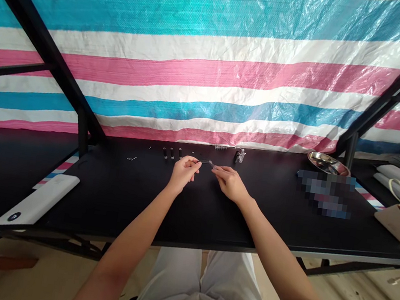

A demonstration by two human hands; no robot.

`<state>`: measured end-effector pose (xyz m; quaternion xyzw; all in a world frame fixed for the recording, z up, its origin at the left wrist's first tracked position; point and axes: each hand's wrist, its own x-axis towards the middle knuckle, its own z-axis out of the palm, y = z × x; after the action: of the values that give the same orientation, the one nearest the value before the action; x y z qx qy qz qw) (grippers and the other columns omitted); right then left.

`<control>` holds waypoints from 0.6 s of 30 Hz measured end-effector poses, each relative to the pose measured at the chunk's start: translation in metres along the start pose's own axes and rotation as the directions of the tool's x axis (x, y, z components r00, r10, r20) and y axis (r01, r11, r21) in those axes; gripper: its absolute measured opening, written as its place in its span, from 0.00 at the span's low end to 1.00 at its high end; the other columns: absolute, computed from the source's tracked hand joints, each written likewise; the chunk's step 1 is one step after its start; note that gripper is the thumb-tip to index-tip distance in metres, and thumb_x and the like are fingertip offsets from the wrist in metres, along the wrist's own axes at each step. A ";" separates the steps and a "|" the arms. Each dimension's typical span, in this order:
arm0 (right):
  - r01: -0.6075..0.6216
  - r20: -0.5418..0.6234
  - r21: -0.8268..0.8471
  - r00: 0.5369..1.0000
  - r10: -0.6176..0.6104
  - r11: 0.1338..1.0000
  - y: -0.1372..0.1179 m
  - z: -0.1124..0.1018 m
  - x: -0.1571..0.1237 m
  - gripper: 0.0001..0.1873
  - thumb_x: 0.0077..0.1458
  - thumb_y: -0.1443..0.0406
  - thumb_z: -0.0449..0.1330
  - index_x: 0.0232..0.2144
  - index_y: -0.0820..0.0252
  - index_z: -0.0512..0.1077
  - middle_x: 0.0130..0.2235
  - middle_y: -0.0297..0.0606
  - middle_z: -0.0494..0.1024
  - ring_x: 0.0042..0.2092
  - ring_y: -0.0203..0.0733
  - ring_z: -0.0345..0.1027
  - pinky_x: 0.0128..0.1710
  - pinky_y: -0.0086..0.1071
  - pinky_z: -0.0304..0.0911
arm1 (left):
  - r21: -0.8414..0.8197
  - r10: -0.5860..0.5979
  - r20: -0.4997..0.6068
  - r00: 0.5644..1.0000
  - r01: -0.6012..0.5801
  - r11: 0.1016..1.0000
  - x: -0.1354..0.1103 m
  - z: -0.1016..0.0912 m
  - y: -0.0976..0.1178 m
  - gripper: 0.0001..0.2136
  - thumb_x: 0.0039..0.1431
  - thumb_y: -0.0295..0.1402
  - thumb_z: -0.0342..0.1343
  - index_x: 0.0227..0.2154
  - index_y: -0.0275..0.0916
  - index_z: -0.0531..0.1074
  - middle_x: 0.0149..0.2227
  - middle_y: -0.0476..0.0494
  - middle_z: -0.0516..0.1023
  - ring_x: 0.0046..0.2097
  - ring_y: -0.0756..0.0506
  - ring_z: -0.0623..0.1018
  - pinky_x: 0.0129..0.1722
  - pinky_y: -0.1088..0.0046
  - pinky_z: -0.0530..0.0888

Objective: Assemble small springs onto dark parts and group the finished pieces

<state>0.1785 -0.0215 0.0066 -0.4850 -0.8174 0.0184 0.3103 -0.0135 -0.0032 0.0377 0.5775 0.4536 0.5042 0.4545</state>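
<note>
Mid-assembly, left hand point(183, 171) and right hand point(230, 182) pinch a small dark part point(206, 162) between them, upright pieces point(171, 154) at ten o'clock; next needs fine alignment

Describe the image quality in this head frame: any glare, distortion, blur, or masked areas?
Head view: wide-angle bending curves the black frame posts; backlight glares off the striped tarp; the black table reads dark, so the small parts near the left hand and right hand are hard to resolve; a pixelated patch masks something beside the metal dish.
</note>
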 end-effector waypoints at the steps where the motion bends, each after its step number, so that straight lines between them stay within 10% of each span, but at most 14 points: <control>1: 0.007 -0.006 -0.008 1.000 -0.007 1.000 0.000 0.000 0.000 0.17 0.59 0.68 0.48 0.47 0.55 0.71 0.50 0.37 0.73 0.50 0.42 0.64 0.50 0.39 0.61 | 0.000 0.002 0.001 1.000 -0.002 1.000 0.000 0.000 0.000 0.14 0.47 0.41 0.58 0.30 0.36 0.67 0.20 0.52 0.70 0.14 0.57 0.63 0.12 0.81 0.58; 18: 0.096 0.034 -0.104 0.995 -0.093 0.990 -0.008 0.001 0.000 0.19 0.57 0.72 0.48 0.47 0.57 0.71 0.49 0.38 0.73 0.51 0.44 0.63 0.50 0.40 0.59 | 0.037 0.114 -0.033 0.993 -0.113 0.993 -0.004 0.001 0.000 0.12 0.48 0.40 0.57 0.33 0.37 0.66 0.23 0.53 0.67 0.16 0.58 0.63 0.13 0.83 0.58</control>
<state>0.1721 -0.0258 0.0084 -0.4610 -0.8438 -0.0323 0.2729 -0.0124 -0.0071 0.0374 0.6013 0.4367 0.5311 0.4069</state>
